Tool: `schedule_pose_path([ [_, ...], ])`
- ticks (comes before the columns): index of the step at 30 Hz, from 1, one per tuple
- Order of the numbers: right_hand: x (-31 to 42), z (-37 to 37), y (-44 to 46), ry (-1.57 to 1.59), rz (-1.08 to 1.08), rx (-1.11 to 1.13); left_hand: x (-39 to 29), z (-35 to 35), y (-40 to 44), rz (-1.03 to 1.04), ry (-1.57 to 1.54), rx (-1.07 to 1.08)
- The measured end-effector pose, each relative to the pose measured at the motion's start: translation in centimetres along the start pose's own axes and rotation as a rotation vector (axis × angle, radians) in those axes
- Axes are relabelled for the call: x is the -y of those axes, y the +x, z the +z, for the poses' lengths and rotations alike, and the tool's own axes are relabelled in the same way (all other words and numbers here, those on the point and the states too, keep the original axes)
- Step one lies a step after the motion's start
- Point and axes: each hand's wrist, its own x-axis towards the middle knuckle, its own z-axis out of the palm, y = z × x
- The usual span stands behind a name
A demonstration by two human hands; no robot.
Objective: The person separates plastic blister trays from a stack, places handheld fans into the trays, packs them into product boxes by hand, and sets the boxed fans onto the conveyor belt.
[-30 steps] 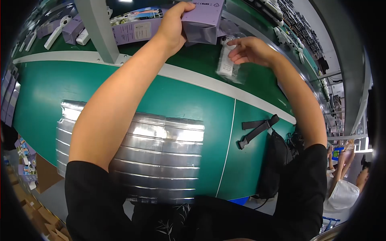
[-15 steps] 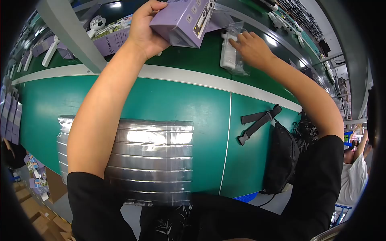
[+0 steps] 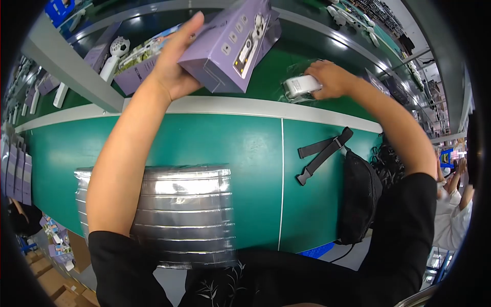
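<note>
Green covered the table (image 3: 255,148), the broadest thing in view, with a pale rail (image 3: 245,106) along its far edge and a darker green strip (image 3: 271,84) beyond. A grey post (image 3: 76,61) slanted up at the left. Shiny ribbed plastic (image 3: 184,204) lay on the near part of the table, partly under the person's left forearm. To the right sat a black bag (image 3: 358,199), its strap (image 3: 322,153) stretched out on the table. The purple box (image 3: 220,56) was tilted above the strip, near the rail. The left hand (image 3: 171,71) had hold of its near left end, spread wide, one digit pointing up; the fingers behind the box were hidden. The right hand (image 3: 332,78), well apart from the box, was curled closely over a white device (image 3: 303,86) in clear wrap, above the strip.
</note>
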Motion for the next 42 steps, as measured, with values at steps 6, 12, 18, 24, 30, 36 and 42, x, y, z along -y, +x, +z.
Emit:
schedule_pose_path([
  [6,-0.5,-0.3,-4.8,-0.158,0.080,-0.526,2.3,2.1,-0.6,-0.119,0.066,-0.022],
  [12,-0.5,-4.0,-9.3,-0.220,0.335,-0.956,3.4,1.3,-0.5,-0.269,0.119,0.280],
  [18,3.9,-3.8,-10.1,-0.158,0.010,-0.642,4.9,3.9,3.0,-0.400,0.254,0.219],
  [24,-5.1,2.8,-16.7,-0.063,0.215,-0.551,5.3,8.6,10.9,0.163,1.396,-0.118],
  [30,-12.3,8.7,-22.0,-0.123,0.409,-0.185,9.4,9.5,15.1,0.099,2.321,-0.467],
  [36,-8.8,3.5,-18.9,-0.202,0.745,-0.073,9.4,11.6,12.2,0.358,2.070,-0.296],
  [42,20.0,-3.8,-7.3,1.278,0.127,0.293,3.7,12.0,3.2,0.777,1.873,-0.185],
])
